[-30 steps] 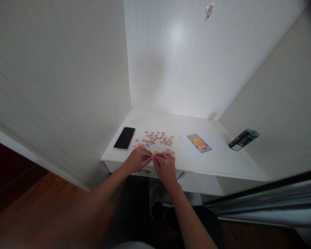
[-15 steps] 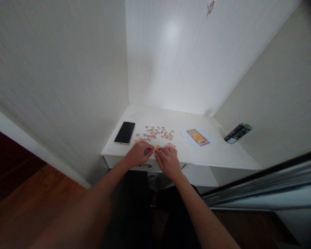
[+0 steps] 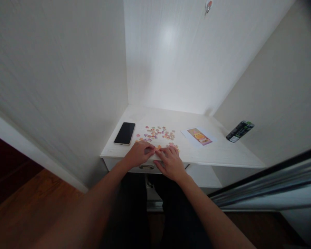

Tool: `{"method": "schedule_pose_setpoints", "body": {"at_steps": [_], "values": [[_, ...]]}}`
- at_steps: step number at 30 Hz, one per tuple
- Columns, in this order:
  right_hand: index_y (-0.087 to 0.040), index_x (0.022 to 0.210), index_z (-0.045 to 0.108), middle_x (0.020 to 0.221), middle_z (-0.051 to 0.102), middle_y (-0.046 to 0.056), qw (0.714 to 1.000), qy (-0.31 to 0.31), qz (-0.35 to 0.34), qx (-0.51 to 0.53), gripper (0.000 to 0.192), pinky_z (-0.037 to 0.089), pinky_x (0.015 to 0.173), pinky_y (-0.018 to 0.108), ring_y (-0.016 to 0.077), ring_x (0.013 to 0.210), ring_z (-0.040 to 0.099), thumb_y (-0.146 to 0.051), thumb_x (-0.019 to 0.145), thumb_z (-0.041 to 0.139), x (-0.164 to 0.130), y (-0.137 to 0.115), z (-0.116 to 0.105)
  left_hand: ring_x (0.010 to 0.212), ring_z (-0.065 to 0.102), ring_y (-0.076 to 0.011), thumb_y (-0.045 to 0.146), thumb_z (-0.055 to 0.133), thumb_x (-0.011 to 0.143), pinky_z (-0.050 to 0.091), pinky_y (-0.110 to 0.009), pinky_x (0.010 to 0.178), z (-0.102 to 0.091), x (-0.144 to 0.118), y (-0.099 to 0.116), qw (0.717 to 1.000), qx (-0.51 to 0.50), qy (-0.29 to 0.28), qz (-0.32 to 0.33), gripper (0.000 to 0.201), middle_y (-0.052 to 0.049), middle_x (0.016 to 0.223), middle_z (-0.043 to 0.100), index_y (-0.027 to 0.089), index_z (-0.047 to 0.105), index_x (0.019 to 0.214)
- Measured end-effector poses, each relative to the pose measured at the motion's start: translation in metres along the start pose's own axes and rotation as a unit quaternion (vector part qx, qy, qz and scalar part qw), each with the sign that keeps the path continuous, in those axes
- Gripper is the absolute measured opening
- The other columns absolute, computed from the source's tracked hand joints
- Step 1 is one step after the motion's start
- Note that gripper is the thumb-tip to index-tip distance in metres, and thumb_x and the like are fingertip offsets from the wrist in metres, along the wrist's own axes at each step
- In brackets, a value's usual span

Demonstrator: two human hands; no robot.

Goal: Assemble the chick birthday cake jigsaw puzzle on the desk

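Near the front edge of the white desk, my left hand (image 3: 141, 153) is pinched, thumb against forefinger, on a small puzzle piece mostly hidden by the fingertips. My right hand (image 3: 171, 162) lies just to its right, palm down. Its forefinger reaches the same spot, while the thumb is spread away at the desk edge. A few orange puzzle pieces (image 3: 158, 147) show just beyond the fingertips. Some pink pieces (image 3: 173, 145) are partly covered by my right hand. Farther back, several loose puzzle pieces (image 3: 159, 132) lie scattered in pink, orange and purple.
A dark-screened phone (image 3: 124, 133) rests at the desk's left. To the right lies a picture card (image 3: 199, 136) with a yellow figure, on white paper. A black and green can (image 3: 239, 131) stands by the right wall. Below the desktop is a drawer handle (image 3: 146, 167).
My right thumb has moved down and away from the forefinger, so that hand has spread. My left hand keeps its pinch. The view has shifted slightly, and my legs have moved.
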State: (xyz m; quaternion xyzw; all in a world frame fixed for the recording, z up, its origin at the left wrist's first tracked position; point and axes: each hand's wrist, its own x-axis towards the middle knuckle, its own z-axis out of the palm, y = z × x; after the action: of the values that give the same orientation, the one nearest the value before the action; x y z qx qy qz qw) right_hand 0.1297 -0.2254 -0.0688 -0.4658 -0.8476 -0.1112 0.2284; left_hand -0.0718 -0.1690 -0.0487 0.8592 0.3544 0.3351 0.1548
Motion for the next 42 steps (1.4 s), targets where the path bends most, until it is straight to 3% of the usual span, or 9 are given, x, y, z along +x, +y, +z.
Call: {"method": "schedule_pose_setpoints", "body": {"at_steps": [10, 18, 25, 34, 38, 42], "values": [[-0.021, 0.131, 0.053, 0.118, 0.055, 0.013, 1.0, -0.019, 0.004, -0.006, 0.051, 0.027, 0.106, 0.054, 0.0324, 0.112, 0.043, -0.044, 0.086, 0.059, 0.002, -0.002, -0.004, 0.086, 0.06, -0.0201, 0.03, 0.06, 0.084, 0.043, -0.034, 0.08, 0.003, -0.001, -0.001, 1.0, 0.011, 0.003, -0.002, 0.018, -0.005, 0.09, 0.069, 0.019, 0.069, 0.094], [-0.016, 0.125, 0.055, 0.116, 0.058, 0.013, 1.0, 0.009, 0.005, 0.007, 0.049, 0.023, 0.111, 0.054, 0.032, 0.112, 0.045, -0.04, 0.083, 0.06, -0.001, -0.001, -0.001, 0.082, 0.062, -0.0179, 0.03, 0.063, 0.081, 0.046, -0.032, 0.078, 0.003, 0.0, -0.001, 1.0, -0.013, 0.007, -0.027, 0.018, -0.004, 0.086, 0.07, 0.02, 0.069, 0.094], [-0.012, 0.118, 0.056, 0.116, 0.06, 0.014, 0.998, 0.047, -0.007, 0.037, 0.045, 0.021, 0.114, 0.054, 0.0311, 0.113, 0.046, -0.038, 0.082, 0.061, -0.005, 0.004, 0.006, 0.08, 0.064, -0.0155, 0.027, 0.067, 0.075, 0.053, -0.031, 0.079, 0.004, 0.0, 0.0, 0.996, -0.066, 0.032, -0.049, 0.033, -0.007, 0.092, 0.069, 0.015, 0.064, 0.106], [-0.015, 0.113, 0.058, 0.115, 0.062, 0.013, 0.995, 0.061, -0.007, 0.084, 0.043, 0.028, 0.108, 0.055, 0.0303, 0.109, 0.05, -0.038, 0.078, 0.065, -0.004, 0.004, 0.005, 0.078, 0.061, -0.014, 0.023, 0.066, 0.069, 0.053, -0.028, 0.069, 0.003, 0.003, 0.005, 0.984, -0.129, 0.085, -0.085, 0.034, -0.009, 0.099, 0.066, 0.014, 0.065, 0.101], [-0.013, 0.115, 0.058, 0.119, 0.06, 0.015, 0.986, 0.111, 0.017, 0.122, 0.046, 0.031, 0.107, 0.053, 0.0318, 0.118, 0.047, -0.035, 0.076, 0.064, -0.003, 0.004, 0.005, 0.074, 0.058, -0.0121, 0.022, 0.065, 0.071, 0.049, -0.025, 0.065, 0.002, 0.003, 0.004, 0.969, -0.168, 0.133, -0.126, 0.024, -0.006, 0.091, 0.066, 0.014, 0.066, 0.094], [-0.006, 0.119, 0.056, 0.123, 0.057, 0.02, 0.976, 0.161, 0.082, 0.118, 0.043, 0.032, 0.107, 0.052, 0.0318, 0.126, 0.042, -0.023, 0.08, 0.054, 0.003, 0.001, 0.007, 0.054, 0.049, -0.008, 0.03, 0.063, 0.081, 0.041, -0.021, 0.051, 0.0, 0.005, 0.001, 0.939, -0.244, 0.158, -0.183, 0.018, 0.003, 0.064, 0.055, 0.013, 0.061, 0.086]]}}
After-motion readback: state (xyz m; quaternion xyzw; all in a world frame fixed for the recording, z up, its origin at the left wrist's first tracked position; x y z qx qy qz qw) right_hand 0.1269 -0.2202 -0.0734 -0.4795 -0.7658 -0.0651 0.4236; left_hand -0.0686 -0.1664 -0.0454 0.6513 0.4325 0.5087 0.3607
